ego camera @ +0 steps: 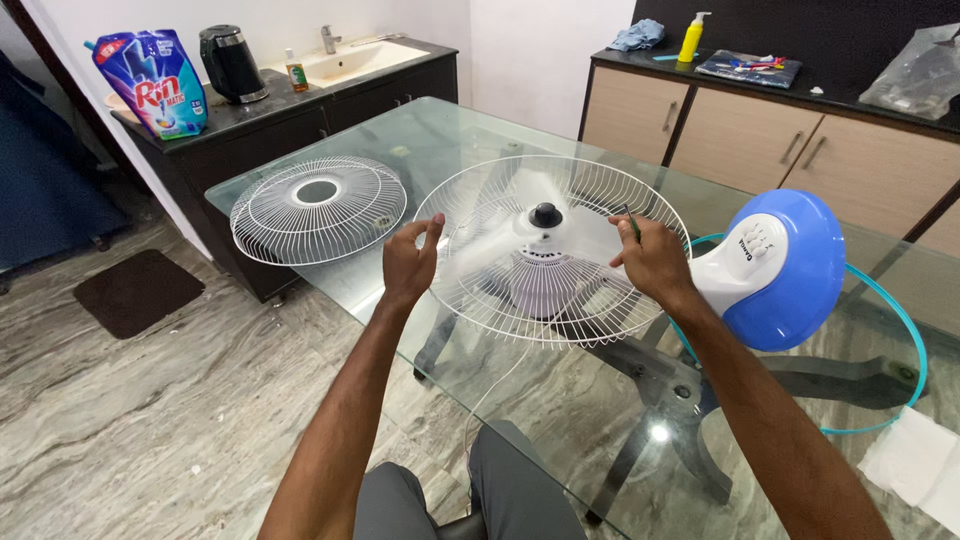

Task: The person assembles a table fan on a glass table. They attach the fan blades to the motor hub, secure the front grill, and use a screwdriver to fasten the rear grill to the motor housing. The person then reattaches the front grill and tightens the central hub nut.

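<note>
- Fan [545, 255] lies on its back on the glass surface [450, 130] right in front of you, its rear wire guard [470, 290] facing up like a bowl, with the pale blades and a black centre cap [546, 214] inside it.
- Your left hand [408, 262] is at the guard's left rim, thumb and fingers pinched together on the wire; the forearm runs straight up from your lap.
- Your right hand [655, 262] sits at the right rim, fingers curled shut around a thin dark tool [633, 224] that points up and away from you; whether the hand also touches the wire, you cannot tell.
- The two hands flank the guard on opposite sides, about equally near to it. The blade hub lies between them and a little beyond, slightly closer to your right hand.
- The fan's long axis runs to your right: the white neck and the round blue base [800, 270] lie tipped on the surface just past your right wrist, with a teal hoop [905, 330] around the base.
- Further left, well apart from your left hand, the loose front guard [318, 208] rests flat on the surface.
- Beyond that stand a dark counter [250, 115] with a kettle [231, 63], a blue pouch [152, 82] and a sink [350, 58].
</note>
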